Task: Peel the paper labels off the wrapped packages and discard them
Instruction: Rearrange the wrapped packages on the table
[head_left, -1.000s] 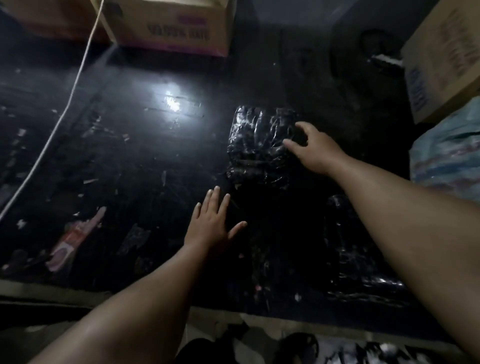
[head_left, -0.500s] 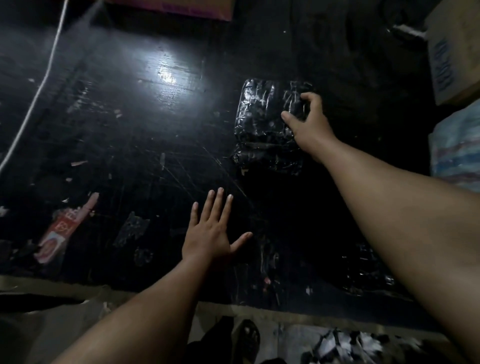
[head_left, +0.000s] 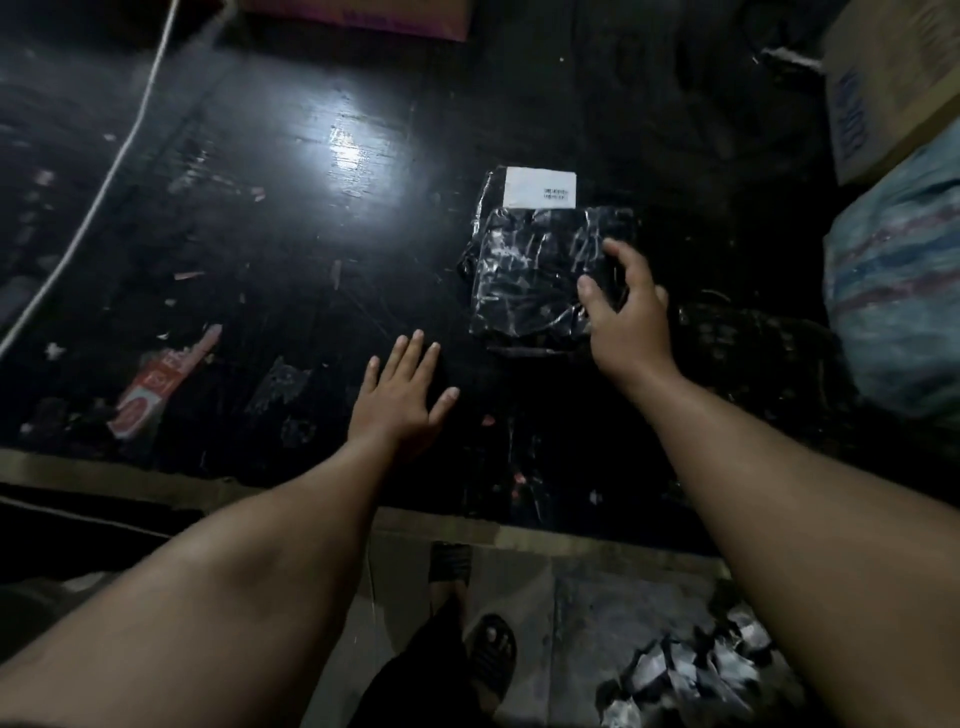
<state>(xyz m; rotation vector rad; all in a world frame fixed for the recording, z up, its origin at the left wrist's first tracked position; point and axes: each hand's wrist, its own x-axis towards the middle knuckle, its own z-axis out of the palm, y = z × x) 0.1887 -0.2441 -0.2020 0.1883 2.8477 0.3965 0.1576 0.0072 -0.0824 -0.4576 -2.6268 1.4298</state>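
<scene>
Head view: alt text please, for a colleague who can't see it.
The right hand grips the near right corner of a black wrapped package on a dark table; its white paper label is unpeeled at the far edge. The left hand rests flat nearby.

Both forearms are bare with no sleeves, the left hand (head_left: 397, 400) and right hand (head_left: 626, 317) carry no gloves, and dark open-toed sandals (head_left: 488, 657) are worn on the feet.
</scene>
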